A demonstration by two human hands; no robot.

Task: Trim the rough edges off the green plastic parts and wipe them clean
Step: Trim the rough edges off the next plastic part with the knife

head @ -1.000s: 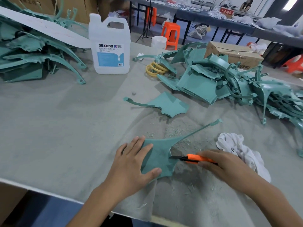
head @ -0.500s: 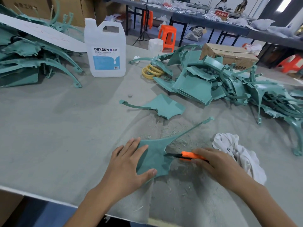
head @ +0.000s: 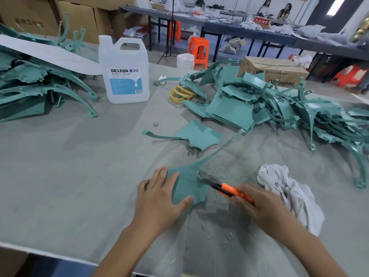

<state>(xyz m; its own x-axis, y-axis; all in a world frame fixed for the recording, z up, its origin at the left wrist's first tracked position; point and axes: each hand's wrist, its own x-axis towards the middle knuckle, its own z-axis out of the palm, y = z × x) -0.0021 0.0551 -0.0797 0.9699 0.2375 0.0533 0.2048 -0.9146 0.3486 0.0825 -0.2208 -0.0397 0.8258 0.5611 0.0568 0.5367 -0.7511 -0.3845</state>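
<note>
A flat green plastic part (head: 188,183) with a long thin arm lies on the grey cloth near the table's front. My left hand (head: 159,198) presses flat on its left side, fingers spread. My right hand (head: 259,206) grips an orange utility knife (head: 229,190), whose blade meets the part's right edge. A second green part (head: 196,134) lies just beyond. A crumpled white rag (head: 289,192) sits to the right of my right hand.
Piles of green parts fill the right (head: 279,108) and far left (head: 36,90) of the table. A white DEXCON jug (head: 124,74) stands at the back, with yellow rings (head: 180,93) and a cardboard box (head: 273,69) nearby. Plastic shavings (head: 223,168) litter the cloth.
The knife has slid along the part's right edge, angled more toward me. My left hand stays pressed on the part. The view has shifted slightly.
</note>
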